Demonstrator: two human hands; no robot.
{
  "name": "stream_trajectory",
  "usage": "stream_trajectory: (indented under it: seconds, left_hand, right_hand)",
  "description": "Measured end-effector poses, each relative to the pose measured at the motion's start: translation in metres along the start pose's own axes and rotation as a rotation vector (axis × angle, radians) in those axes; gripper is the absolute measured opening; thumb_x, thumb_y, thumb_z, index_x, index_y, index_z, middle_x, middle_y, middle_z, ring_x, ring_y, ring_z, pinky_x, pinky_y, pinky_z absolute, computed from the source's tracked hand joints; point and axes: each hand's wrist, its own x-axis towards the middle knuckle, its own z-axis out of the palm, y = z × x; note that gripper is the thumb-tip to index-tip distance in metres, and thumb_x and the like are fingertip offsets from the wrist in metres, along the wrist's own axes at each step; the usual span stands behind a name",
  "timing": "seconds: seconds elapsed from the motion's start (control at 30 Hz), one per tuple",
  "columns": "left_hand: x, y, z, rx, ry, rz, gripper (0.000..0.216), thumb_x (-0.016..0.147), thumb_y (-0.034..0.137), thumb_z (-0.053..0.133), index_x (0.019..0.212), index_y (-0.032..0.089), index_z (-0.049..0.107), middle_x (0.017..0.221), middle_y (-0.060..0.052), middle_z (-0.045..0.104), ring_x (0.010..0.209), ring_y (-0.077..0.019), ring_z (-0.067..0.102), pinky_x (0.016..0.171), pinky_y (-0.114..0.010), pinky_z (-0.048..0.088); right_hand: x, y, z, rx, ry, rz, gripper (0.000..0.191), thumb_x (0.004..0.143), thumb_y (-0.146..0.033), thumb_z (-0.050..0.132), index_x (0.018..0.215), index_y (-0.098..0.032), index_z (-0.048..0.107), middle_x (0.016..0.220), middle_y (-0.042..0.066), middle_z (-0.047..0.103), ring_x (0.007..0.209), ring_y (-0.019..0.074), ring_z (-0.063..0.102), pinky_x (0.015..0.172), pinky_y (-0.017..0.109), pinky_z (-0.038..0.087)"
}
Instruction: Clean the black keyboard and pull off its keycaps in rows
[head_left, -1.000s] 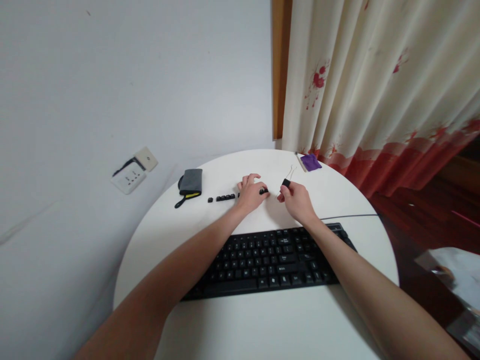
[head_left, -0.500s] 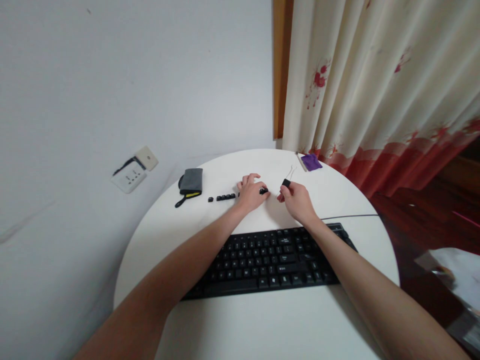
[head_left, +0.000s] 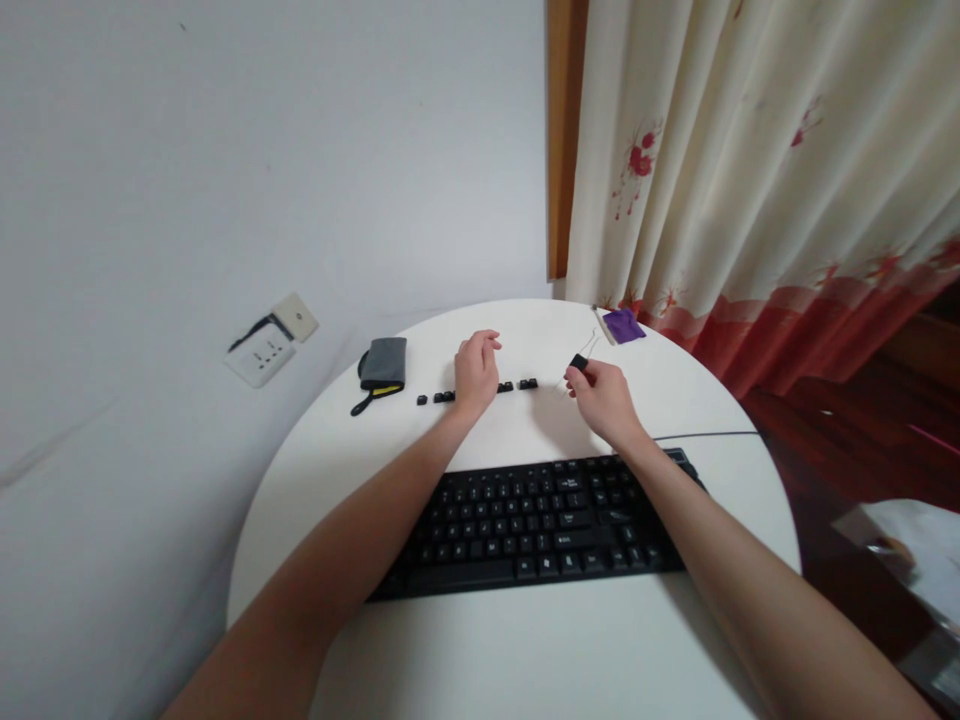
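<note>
Near edge: bare white surface point(head_left: 540, 650) in front of the black keyboard point(head_left: 540, 522) – open between the two forearms.
Middle: the keyboard spans most of the width; its cable point(head_left: 705, 435) runs off to the right.
Far strip: a row of loose keycaps point(head_left: 517, 385) lies across it, the left hand point(head_left: 475, 372) over part of the row.
Far left: grey pouch point(head_left: 382, 364) – bare surface between it and the keyboard.
Far right: purple cloth point(head_left: 622, 324) by the curtain point(head_left: 750, 180).
</note>
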Motion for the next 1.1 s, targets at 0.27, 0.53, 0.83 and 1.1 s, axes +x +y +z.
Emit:
stream_trajectory:
  seconds: [0.27,0.53,0.83,1.1]
  left_hand:
    - [-0.006,0.001,0.006,0.117,-0.268,0.015,0.027,0.088,0.022,0.06,0.115,0.025,0.06,0.101,-0.004,0.074,0.104,-0.0251,0.06,0.095,-0.045,0.038]
    - [-0.013,-0.003,0.006,0.182,-0.589,0.098,0.052,0.077,0.027,0.076,0.125,0.031,0.057,0.103,-0.003,0.075,0.108,-0.0296,0.058,0.095,-0.048,0.033]
    - [-0.012,-0.008,0.011,0.151,-0.604,0.063,0.049,0.081,0.021,0.069,0.127,0.031,0.056,0.101,-0.001,0.074,0.104,-0.0262,0.062,0.095,-0.047,0.034]
    - [-0.011,-0.006,0.012,0.175,-0.621,0.021,0.049,0.083,0.023,0.067,0.13,0.031,0.054,0.104,-0.001,0.074,0.106,-0.0247,0.061,0.097,-0.044,0.033]
  right_hand:
    - [-0.001,-0.004,-0.001,0.021,0.035,-0.006,0.021,0.087,-0.031,0.053,0.079,-0.016,0.065,0.072,0.008,0.072,0.066,0.0208,0.067,0.063,0.029,0.047]
    - [-0.001,0.001,0.002,0.015,0.003,-0.006,0.02,0.086,-0.031,0.053,0.077,-0.017,0.065,0.072,0.008,0.073,0.066,0.0207,0.067,0.061,0.028,0.046]
    - [0.0,0.0,0.003,0.039,-0.005,-0.001,0.022,0.086,-0.031,0.052,0.076,-0.017,0.065,0.073,0.009,0.073,0.067,0.0214,0.068,0.063,0.029,0.048]
    - [0.001,0.002,0.004,0.035,-0.011,-0.017,0.023,0.086,-0.032,0.052,0.075,-0.016,0.064,0.072,0.009,0.072,0.066,0.021,0.067,0.061,0.029,0.046]
